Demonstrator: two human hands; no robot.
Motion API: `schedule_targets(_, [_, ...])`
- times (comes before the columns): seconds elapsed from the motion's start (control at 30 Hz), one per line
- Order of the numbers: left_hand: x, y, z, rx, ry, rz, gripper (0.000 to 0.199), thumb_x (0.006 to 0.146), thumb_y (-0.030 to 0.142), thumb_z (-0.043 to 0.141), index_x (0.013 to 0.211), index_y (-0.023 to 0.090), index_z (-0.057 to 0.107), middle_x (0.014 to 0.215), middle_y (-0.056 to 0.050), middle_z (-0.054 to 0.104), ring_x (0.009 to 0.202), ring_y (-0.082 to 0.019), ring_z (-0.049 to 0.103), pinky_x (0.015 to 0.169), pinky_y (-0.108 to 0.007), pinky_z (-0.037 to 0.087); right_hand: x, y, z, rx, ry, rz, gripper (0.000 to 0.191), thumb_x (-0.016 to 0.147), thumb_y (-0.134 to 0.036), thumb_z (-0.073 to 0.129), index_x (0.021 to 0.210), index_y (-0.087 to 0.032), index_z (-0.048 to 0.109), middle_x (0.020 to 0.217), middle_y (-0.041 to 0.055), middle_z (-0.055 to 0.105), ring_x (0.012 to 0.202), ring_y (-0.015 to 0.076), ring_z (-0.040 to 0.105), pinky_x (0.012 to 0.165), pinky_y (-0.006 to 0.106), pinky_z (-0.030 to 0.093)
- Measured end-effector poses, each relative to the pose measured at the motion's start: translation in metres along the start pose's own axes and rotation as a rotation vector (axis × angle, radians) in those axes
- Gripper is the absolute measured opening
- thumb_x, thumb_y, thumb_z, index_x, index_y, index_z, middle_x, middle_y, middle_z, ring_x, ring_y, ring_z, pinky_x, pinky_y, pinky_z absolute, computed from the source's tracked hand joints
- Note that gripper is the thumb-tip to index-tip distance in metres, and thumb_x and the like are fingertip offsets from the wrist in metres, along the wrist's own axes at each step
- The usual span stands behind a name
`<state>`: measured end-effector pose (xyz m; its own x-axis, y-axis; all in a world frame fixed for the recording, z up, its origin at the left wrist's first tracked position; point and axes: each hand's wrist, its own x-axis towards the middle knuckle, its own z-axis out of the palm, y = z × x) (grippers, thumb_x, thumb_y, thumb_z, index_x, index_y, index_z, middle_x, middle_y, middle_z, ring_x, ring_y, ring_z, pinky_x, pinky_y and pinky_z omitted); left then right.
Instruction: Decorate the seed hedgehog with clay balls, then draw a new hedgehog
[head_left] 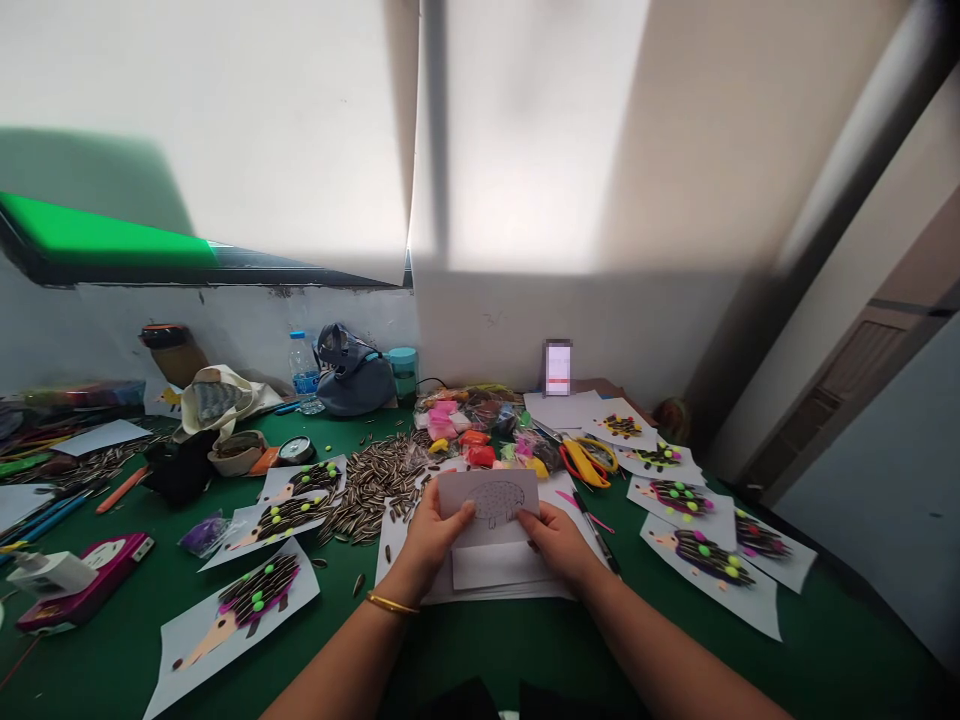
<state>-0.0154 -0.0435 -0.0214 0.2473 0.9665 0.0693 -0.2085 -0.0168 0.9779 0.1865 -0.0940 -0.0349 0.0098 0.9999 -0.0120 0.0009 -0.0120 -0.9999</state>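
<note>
A white sheet of paper with an outlined hedgehog drawing [501, 502] is held up between both hands. My left hand [429, 535] pinches its left side with the thumb on the front, and a gold bangle circles that wrist. My right hand [559, 540] grips the lower right corner, thumb in front. Below the drawing lie stacked white papers [499, 568] on the green table. A heap of striped sunflower seeds [367, 490] spreads to the left of my left hand. Beside my right hand rests a dark pen [598, 532].
Finished seed hedgehog pictures lie at left [255, 610] and right [705, 560]. Bagged coloured clay [476, 445], yellow-handled scissors [589, 460] and a propped phone [558, 368] stand behind. Further left are a round gauge [295, 450], a water bottle [304, 375] and a magenta box [90, 582].
</note>
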Motion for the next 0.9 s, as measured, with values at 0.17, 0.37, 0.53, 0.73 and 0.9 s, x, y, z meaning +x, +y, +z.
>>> schedule_targets(0.17, [0.0, 0.0, 0.002, 0.038, -0.006, 0.026, 0.072, 0.063, 0.037, 0.082, 0.124, 0.018, 0.05, 0.117, -0.013, 0.066, 0.105, -0.026, 0.064, 0.091, -0.037, 0.051, 0.001, 0.001, 0.0, 0.034, 0.031, -0.006, 0.045, 0.073, -0.062, 0.062, 0.081, -0.018, 0.063, 0.06, -0.0032, 0.051, 0.055, 0.0128, 0.041, 0.054, 0.026, 0.033])
schedule_targets(0.37, [-0.003, 0.01, 0.007, -0.019, -0.024, -0.02, 0.077, 0.061, 0.039, 0.083, 0.127, 0.019, 0.048, 0.11, -0.012, 0.069, 0.098, -0.027, 0.067, 0.084, -0.038, 0.055, 0.001, 0.0, -0.001, 0.038, 0.104, 0.003, 0.049, 0.074, -0.063, 0.062, 0.093, -0.019, 0.068, 0.073, 0.0022, 0.062, 0.064, 0.0162, 0.05, 0.058, 0.026, 0.039])
schedule_targets(0.53, [-0.003, 0.012, 0.007, -0.038, -0.028, -0.038, 0.076, 0.061, 0.042, 0.082, 0.125, 0.02, 0.047, 0.107, -0.012, 0.071, 0.09, -0.026, 0.07, 0.078, -0.039, 0.057, 0.001, 0.001, -0.001, 0.008, 0.1, -0.011, 0.05, 0.072, -0.065, 0.062, 0.09, -0.019, 0.068, 0.073, 0.0023, 0.063, 0.065, 0.017, 0.051, 0.058, 0.027, 0.04])
schedule_targets(0.73, [-0.001, 0.007, 0.003, 0.008, 0.037, -0.002, 0.076, 0.061, 0.036, 0.082, 0.126, 0.019, 0.048, 0.108, -0.01, 0.069, 0.097, -0.025, 0.066, 0.082, -0.036, 0.054, -0.001, 0.0, 0.0, -0.039, 0.046, -0.042, 0.05, 0.074, -0.063, 0.062, 0.094, -0.018, 0.069, 0.078, 0.003, 0.065, 0.064, 0.0166, 0.051, 0.058, 0.027, 0.041])
schedule_targets(0.9, [0.004, 0.005, -0.002, -0.023, -0.017, 0.026, 0.075, 0.068, 0.039, 0.077, 0.132, 0.021, 0.042, 0.1, -0.007, 0.069, 0.091, -0.022, 0.066, 0.08, -0.035, 0.051, 0.001, -0.001, -0.008, -0.041, 0.154, -0.084, 0.052, 0.075, -0.064, 0.06, 0.098, -0.018, 0.069, 0.086, 0.0064, 0.069, 0.076, 0.0218, 0.058, 0.065, 0.03, 0.046])
